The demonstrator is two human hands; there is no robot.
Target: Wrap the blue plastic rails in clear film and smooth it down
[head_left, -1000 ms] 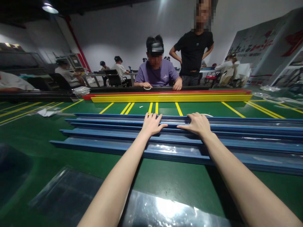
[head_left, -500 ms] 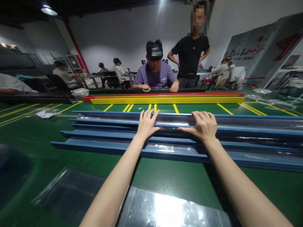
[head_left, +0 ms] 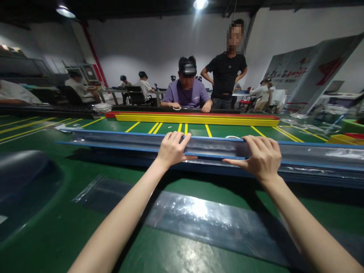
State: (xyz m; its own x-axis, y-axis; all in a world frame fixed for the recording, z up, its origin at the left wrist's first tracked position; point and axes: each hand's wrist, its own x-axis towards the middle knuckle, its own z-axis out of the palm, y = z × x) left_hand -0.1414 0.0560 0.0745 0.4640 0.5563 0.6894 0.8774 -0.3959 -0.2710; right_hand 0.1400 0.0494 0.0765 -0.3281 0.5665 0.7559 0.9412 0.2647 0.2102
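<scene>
A long blue-edged channel strip (head_left: pixel 212 147) with a shiny, clear-looking inner face runs sideways in front of me. My left hand (head_left: pixel 173 151) is closed on it, fingers over the far edge and thumb along the near edge. Farther right, my right hand (head_left: pixel 264 155) grips the same strip in the same way. Its left end appears raised, with a dark shadow on the green table (head_left: pixel 93 231) below. More blue strips (head_left: pixel 318 178) lie under and just in front of it, partly hidden by it and my right arm.
Clear plastic film (head_left: pixel 236 227) lies flat nearer me. At left rests a dark, glossy rounded object (head_left: pixel 25 182). Across the table are yellow strips (head_left: pixel 196 120) and a red strip (head_left: pixel 110 114). A person in a purple shirt (head_left: pixel 186 94) sits behind them; another (head_left: pixel 229 74) stands.
The blue strips, spread apart in rows before, are now bunched together farther from me. The gripped strip's left end has shifted left. My right hand sits farther right, and more film shows.
</scene>
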